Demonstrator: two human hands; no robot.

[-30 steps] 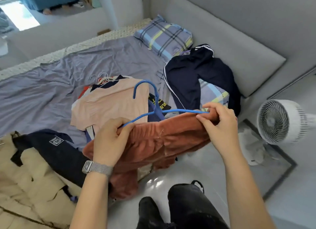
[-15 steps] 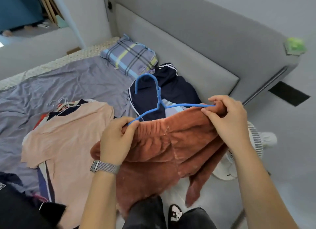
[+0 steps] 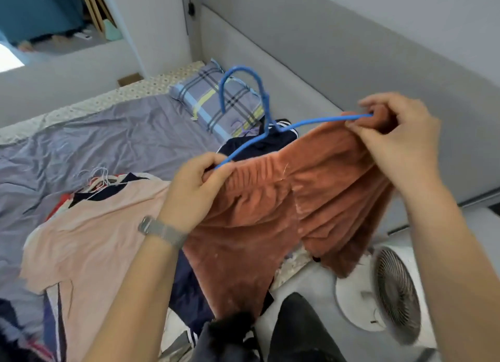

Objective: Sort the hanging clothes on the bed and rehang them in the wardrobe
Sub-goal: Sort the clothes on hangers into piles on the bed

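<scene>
Over the bed [image 3: 113, 134], the rust garment [image 3: 270, 213] hangs on the hanger [image 3: 266, 110]. Left hand [image 3: 194, 191] and right hand [image 3: 397, 142] each pinch fabric against a hanger end. I'd keep both ends level so it can't slide off. Beside the bed stands a fan [image 3: 392, 294]; at the bed's head lies a pillow [image 3: 216, 99].

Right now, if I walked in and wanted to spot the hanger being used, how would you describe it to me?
Start at the grey headboard and the plaid pillow below it. In front of them, the left hand and right hand hold up a rust-orange garment by its top edge. The hanger runs between the hands: thin and bright blue, unlike the pale hangers on the bed.
</scene>
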